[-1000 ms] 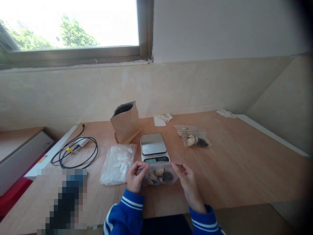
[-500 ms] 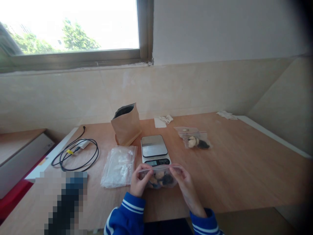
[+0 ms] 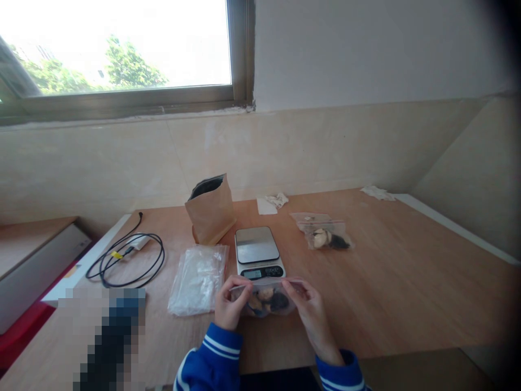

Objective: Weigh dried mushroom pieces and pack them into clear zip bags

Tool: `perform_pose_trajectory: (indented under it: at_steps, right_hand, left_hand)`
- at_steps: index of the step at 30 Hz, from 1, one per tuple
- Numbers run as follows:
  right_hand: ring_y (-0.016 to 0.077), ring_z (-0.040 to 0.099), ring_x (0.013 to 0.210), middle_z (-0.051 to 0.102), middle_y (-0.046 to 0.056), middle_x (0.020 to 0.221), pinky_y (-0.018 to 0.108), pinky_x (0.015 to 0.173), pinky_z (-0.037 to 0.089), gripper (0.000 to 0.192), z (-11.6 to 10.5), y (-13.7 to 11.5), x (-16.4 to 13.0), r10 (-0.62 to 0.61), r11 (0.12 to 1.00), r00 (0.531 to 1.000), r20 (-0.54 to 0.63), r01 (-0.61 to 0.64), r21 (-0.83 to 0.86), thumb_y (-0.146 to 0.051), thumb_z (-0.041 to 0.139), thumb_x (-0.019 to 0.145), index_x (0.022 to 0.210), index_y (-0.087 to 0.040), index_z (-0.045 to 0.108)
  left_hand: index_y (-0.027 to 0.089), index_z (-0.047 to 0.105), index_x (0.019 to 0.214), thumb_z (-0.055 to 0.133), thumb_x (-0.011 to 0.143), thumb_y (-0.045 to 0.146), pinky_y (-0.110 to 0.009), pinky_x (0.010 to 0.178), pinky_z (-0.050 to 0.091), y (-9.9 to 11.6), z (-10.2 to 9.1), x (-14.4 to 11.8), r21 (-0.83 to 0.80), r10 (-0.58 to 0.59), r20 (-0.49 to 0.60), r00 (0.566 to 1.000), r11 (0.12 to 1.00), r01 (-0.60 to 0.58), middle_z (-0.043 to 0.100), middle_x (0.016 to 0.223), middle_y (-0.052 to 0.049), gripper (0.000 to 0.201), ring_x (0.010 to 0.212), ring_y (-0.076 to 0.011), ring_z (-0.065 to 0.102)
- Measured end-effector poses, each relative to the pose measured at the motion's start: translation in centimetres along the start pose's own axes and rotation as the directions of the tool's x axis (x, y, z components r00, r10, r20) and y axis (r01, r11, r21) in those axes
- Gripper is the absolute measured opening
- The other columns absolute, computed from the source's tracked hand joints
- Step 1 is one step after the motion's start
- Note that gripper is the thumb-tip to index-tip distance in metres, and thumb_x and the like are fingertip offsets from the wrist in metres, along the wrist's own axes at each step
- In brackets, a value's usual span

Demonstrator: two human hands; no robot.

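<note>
Both my hands are on the small clear zip bag (image 3: 266,298), low centre of the frame, just in front of the scale (image 3: 259,252). Left hand (image 3: 230,307) pinches the bag's left top corner, fingers pressed together on the strip. Right hand (image 3: 311,309) pinches the right end of the same strip, thumb and fingertips closed on it.

Change over the last second: my hands have come closer together along the top edge, and the bag has dropped a little toward the table (image 3: 407,271). It looked stretched wide a second ago; now the strip is shorter between my pinches and the contents sit bunched in the middle. Dark and pale lumps inside, can't tell what they are.

My read: the top edge is being worked along its length, likely pressing the seal. Can't tell whether it is actually closed; the strip is too small to resolve.

Nothing else has shifted:
- scale plate bare, display lit, digits unreadable
- stack of empty clear bags (image 3: 198,278) left of the scale
- brown paper pouch (image 3: 210,209) open, upright, behind the scale
- second filled bag (image 3: 325,234) right of centre, well apart from my hands
- black cable (image 3: 126,260) coiled at left
</note>
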State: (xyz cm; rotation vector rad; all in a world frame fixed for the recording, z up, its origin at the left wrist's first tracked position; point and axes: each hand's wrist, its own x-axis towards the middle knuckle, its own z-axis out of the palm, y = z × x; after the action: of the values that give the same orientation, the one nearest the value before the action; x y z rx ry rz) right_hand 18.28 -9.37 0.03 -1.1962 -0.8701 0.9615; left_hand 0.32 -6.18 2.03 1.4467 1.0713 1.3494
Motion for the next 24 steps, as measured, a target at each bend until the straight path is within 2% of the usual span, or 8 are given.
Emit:
perform_pose_trajectory:
  at_steps: [3,7,11,13,16,24]
  right_hand:
    - [0.0228,0.066,0.082,0.071,0.006,0.081,0.034,0.079,0.052,0.030,-0.13,0.12,0.03,0.015,1.000,1.000,-0.002,-0.015,0.003,-0.047,0.072,0.071,0.081,-0.018,0.071]
    - [0.0245,0.066,0.086,0.072,0.007,0.085,0.036,0.081,0.052,0.031,-0.35,0.10,0.04,0.011,0.999,1.000,0.015,-0.011,0.038,-0.049,0.071,0.071,0.080,-0.019,0.071]
    - [0.0262,0.067,0.087,0.073,0.008,0.091,0.039,0.079,0.054,0.037,-0.23,-0.24,-0.06,0.060,0.993,0.991,0.122,-0.072,0.093,-0.050,0.073,0.070,0.091,-0.020,0.071]
    - [0.0262,0.067,0.087,0.073,0.008,0.091,0.039,0.081,0.054,0.036,-0.01,-0.36,-0.12,0.048,0.995,0.988,0.148,-0.060,0.078,-0.049,0.073,0.069,0.090,-0.020,0.072]
    - [0.0257,0.066,0.089,0.073,0.008,0.089,0.037,0.083,0.053,0.031,0.33,-0.34,-0.18,0.005,0.999,0.992,0.124,-0.009,0.034,-0.048,0.073,0.069,0.084,-0.020,0.073]
    - [0.0222,0.065,0.082,0.070,0.005,0.082,0.032,0.076,0.052,0.023,0.51,-0.07,-0.32,-0.026,0.999,0.990,0.141,0.023,0.022,-0.041,0.072,0.074,0.081,-0.020,0.071]
  left_hand:
    - [0.015,0.067,0.068,0.070,0.073,0.039,-0.030,0.071,0.048,0.07,0.05,-0.04,-0.001,-0.004,-0.001,1.000,1.000,0.004,0.065,0.073,-0.007,0.025,0.075,-0.0183,0.061]
    - [0.015,0.068,0.076,0.070,0.072,0.042,-0.027,0.066,0.048,0.17,0.19,-0.13,-0.031,-0.091,0.067,0.994,0.995,0.093,0.065,0.077,-0.006,0.027,0.073,-0.0171,0.061]
    - [0.015,0.068,0.078,0.070,0.071,0.042,-0.025,0.063,0.047,0.08,0.25,-0.24,-0.033,-0.139,0.082,0.987,0.989,0.143,0.064,0.075,-0.004,0.028,0.070,-0.0158,0.059]
    - [0.015,0.067,0.075,0.070,0.071,0.041,-0.024,0.062,0.047,0.02,0.23,-0.25,-0.032,-0.130,0.060,0.990,0.991,0.132,0.063,0.073,-0.004,0.027,0.069,-0.0151,0.058]
    - [0.015,0.068,0.076,0.070,0.072,0.039,-0.025,0.066,0.047,0.04,0.17,-0.19,-0.023,-0.095,0.063,0.994,0.995,0.097,0.064,0.076,-0.004,0.024,0.073,-0.0161,0.059]
    - [0.015,0.068,0.073,0.067,0.076,0.036,-0.029,0.072,0.048,0.02,0.02,-0.17,0.036,-0.005,0.058,0.998,0.999,0.003,0.065,0.077,-0.006,0.021,0.076,-0.0181,0.061]
